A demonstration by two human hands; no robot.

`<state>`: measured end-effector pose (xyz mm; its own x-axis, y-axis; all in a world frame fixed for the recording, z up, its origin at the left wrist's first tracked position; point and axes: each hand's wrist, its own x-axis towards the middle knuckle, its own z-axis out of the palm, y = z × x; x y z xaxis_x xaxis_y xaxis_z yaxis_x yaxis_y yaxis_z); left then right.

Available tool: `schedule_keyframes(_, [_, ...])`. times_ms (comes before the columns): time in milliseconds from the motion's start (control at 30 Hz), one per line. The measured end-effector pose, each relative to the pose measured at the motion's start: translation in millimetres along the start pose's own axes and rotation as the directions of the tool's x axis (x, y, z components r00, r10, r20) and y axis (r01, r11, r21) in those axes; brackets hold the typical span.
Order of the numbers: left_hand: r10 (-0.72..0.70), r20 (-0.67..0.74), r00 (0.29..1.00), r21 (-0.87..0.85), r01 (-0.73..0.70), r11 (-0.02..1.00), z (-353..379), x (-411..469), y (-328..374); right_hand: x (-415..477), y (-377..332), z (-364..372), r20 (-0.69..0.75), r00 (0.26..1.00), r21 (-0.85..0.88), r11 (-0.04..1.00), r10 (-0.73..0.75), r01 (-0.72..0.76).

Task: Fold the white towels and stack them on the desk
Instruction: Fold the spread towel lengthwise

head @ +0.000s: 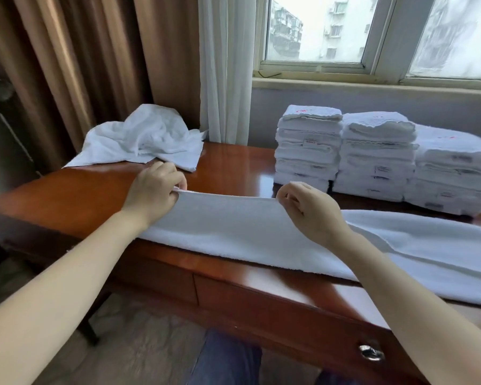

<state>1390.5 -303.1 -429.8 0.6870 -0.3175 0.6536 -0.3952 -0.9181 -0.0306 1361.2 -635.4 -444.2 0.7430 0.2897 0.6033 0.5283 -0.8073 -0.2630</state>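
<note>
1. A heap of white towels [145, 140] is seen at the far left of the shiny brown counter [233, 165]. It is crumpled and not folded.
2. The left hand [153, 190] is curled. One end of a towel's far edge is pinched tight in its fingers [176, 177].
3. The long white towel [233, 229] is laid along the near side of the counter and runs off to the right. It is plain and soft. Its far edge is lifted a little between the two hands. Layers can be seen at its right end.
4. The other end of that lifted edge is pinched in the fingers of the right hand [308, 209].
5. Three stacks of folded towels [376, 157] are lined up at the back right, side by side and touching. Small labels are seen on many of them, but the writing is too tiny to be read. Red marks are seen on the top towels, and these cannot be read either.
</note>
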Motion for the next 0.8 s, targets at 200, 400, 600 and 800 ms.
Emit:
schedule_keyframes(200, [-0.186,0.488,0.853,0.126,0.142,0.982,3.8,-36.8,1.7,-18.7,-1.6,3.8,0.446,0.895,-0.017,1.000,0.015,-0.009])
schedule_keyframes(400, [-0.272,0.349,0.897,0.013,0.286,0.958,8.8,-29.0,31.7,-23.4,-6.3,9.0,0.331,0.943,-0.004,0.999,0.036,-0.037])
schedule_keyframes(600, [-0.215,0.559,0.801,-0.101,0.323,0.941,46.6,-29.9,84.7,-33.8,4.4,9.6,0.407,0.892,-0.234,0.966,0.198,-0.108])
schedule_keyframes(800, [-0.203,0.630,0.750,-0.007,0.267,0.964,67.4,-27.9,57.1,-32.8,-2.3,31.3,0.465,0.861,-0.189,0.973,0.206,-0.131])
